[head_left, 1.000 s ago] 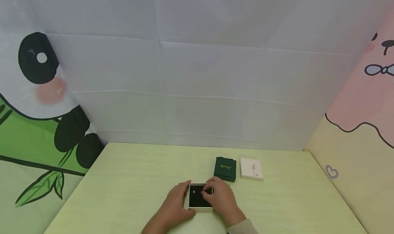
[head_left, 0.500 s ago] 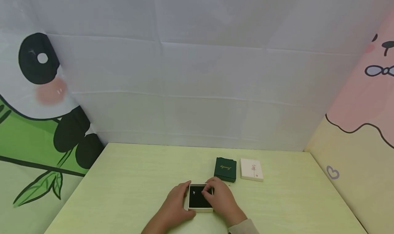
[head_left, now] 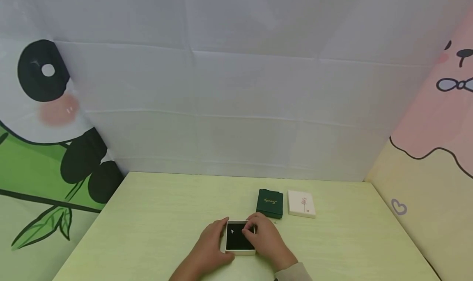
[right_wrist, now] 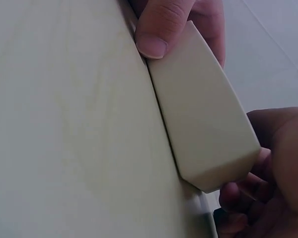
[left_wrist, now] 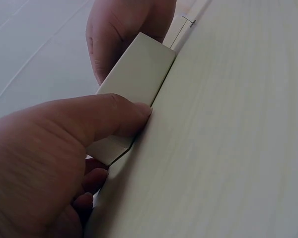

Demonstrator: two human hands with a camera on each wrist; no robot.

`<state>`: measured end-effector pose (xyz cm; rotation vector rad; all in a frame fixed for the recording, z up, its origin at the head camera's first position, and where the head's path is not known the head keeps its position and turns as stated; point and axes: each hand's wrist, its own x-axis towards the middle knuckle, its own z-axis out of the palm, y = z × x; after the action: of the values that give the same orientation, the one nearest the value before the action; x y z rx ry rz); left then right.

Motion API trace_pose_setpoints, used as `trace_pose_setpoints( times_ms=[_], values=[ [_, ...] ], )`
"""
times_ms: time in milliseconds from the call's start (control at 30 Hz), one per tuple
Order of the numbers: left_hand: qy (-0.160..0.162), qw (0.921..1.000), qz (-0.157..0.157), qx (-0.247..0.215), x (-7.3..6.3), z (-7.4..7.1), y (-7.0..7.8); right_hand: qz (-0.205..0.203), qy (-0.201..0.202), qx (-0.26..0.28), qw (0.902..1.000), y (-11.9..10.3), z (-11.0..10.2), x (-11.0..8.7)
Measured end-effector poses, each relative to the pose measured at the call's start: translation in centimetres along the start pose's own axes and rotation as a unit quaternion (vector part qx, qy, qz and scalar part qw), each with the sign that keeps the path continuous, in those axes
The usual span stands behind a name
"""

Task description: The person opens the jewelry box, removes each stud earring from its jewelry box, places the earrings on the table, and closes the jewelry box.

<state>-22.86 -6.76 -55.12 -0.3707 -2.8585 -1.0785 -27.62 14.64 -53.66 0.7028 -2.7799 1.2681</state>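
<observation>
A small white box [head_left: 240, 252] with a black lining [head_left: 238, 243] lies on the table between the hands. On the lining's left part sits a tiny silver star-shaped piece [head_left: 232, 231]. My left hand [head_left: 212, 244] grips the box from the left, thumb [left_wrist: 124, 116] at its near side and fingers round the far corner. The right hand [head_left: 267, 236] reaches over the box's right edge, thumb and forefinger pinched together just above the lining. Whatever tiny thing is between those fingertips is hidden by them. In the right wrist view, the box's plain side [right_wrist: 198, 106] shows.
A dark green box [head_left: 269, 203] with gold lettering lies behind my right hand. Right of it lies a flat white box [head_left: 301, 203] with a flower print. A tiny thin metal piece [left_wrist: 189, 21] lies on the table beyond the box. A white sheet [head_left: 236, 88] hangs behind.
Both hands and the box hold nearly the same place. Only a slight sideways shift of the whole view shows.
</observation>
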Motion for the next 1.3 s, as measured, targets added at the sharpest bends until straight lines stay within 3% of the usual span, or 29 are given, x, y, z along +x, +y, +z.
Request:
trace_pose_setpoints(
  times_ms=[433, 733, 1000, 1300],
  values=[
    [0.018, 0.9998, 0.010, 0.002, -0.2, 0.2, -0.1, 0.016, 0.013, 0.034, 0.9992, 0.5, -1.3, -0.1],
    [0.014, 0.9999, 0.005, -0.001, -0.2, 0.2, -0.1, 0.014, 0.051, 0.017, 0.9985, 1.0, -2.4, -0.2],
    [0.005, 1.0000, -0.002, -0.002, -0.2, 0.0, 0.0, 0.043, 0.105, -0.027, 0.9932, 2.2, -3.8, -0.3],
    [0.005, 1.0000, -0.004, 0.001, -0.1, 0.0, 0.2, 0.078, 0.106, -0.051, 0.9900, 3.0, -3.9, -0.2]
  ],
)
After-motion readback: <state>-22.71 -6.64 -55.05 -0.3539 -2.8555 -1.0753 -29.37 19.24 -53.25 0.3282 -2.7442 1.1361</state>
